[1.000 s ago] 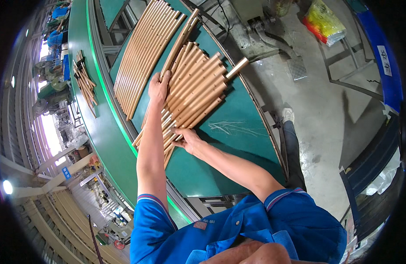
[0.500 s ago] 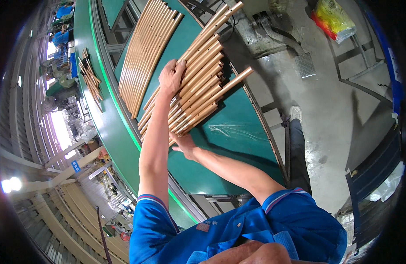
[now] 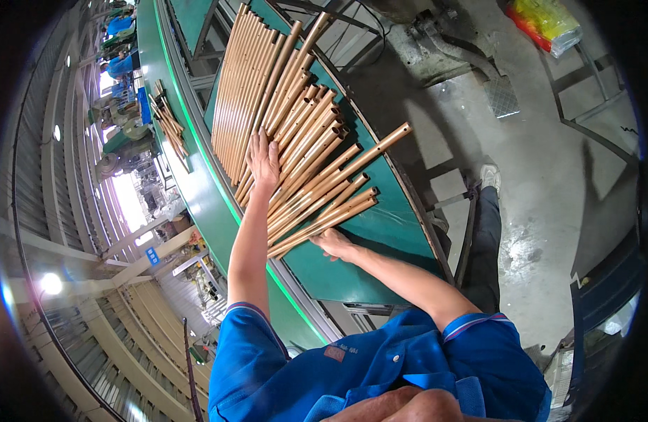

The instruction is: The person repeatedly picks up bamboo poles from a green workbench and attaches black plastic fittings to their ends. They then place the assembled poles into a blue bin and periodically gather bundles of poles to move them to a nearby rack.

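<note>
Many copper-coloured metal tubes with small holes near their ends lie on a green tabletop. The far ones form a neat, side-by-side row [image 3: 241, 91]. Nearer me, a looser batch of tubes [image 3: 317, 144] fans out, partly overlapping, and one long tube [image 3: 384, 146] juts past the others to the right. My left hand [image 3: 263, 162] rests on the tubes where row and batch meet, its fingers stretched out flat. My right hand [image 3: 334, 244] is against the nearest tubes of the batch, fingers apart, with some fingertips hidden by the tubes.
The green table [image 3: 317, 281] ends at an edge on the right, above a grey floor. Across a metal rail to the left runs a green surface [image 3: 218, 239] holding a small pile of thin tubes [image 3: 169, 126]. A foot pedal [image 3: 503, 97] and a yellow-red bag [image 3: 545, 24] are beyond.
The loose batch has spread out and its far tubes now meet the neat row. My left hand has flattened its fingers; my right hand has shifted right along the nearest tubes.
</note>
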Action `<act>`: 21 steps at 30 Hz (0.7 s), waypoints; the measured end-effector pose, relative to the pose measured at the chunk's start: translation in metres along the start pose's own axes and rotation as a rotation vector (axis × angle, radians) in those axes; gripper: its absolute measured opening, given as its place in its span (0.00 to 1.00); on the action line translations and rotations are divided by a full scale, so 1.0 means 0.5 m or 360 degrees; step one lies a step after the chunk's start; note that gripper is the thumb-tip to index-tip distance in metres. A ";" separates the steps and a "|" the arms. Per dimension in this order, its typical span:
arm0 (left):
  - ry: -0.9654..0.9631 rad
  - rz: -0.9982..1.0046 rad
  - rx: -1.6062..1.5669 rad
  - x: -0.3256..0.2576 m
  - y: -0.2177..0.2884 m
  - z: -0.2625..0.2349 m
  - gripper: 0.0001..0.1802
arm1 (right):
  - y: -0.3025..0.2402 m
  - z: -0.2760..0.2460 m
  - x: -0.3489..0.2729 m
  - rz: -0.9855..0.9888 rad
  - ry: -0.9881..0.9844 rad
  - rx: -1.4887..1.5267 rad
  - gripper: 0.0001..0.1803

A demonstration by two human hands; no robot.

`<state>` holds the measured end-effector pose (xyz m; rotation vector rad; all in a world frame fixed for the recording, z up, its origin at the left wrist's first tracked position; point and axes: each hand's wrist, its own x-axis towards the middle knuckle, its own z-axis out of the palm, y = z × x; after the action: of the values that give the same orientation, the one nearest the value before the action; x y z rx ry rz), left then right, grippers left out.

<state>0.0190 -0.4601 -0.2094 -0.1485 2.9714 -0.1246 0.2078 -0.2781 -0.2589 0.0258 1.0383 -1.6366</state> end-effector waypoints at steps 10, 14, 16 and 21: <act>0.0197 0.0200 -0.0124 -0.163 0.146 0.012 0.38 | -0.082 -0.177 -0.179 -0.0412 -0.0335 -0.0684 0.19; 0.0202 0.0174 -0.0178 -0.172 0.140 0.014 0.37 | -0.315 -0.348 -0.217 -0.1070 0.0563 -0.0735 0.10; 0.0237 0.0129 -0.0240 -0.151 0.156 0.002 0.31 | -0.386 -0.427 -0.124 -0.1575 0.1068 -0.1189 0.16; 0.0171 0.0140 -0.0145 -0.095 0.159 -0.031 0.24 | -0.462 -0.454 -0.010 -0.1220 0.0757 -0.1873 0.28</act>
<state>0.0558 -0.3753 -0.1940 -0.0227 3.0858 0.0146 -0.0847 -0.1387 -0.2556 -0.8912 2.4615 -1.4073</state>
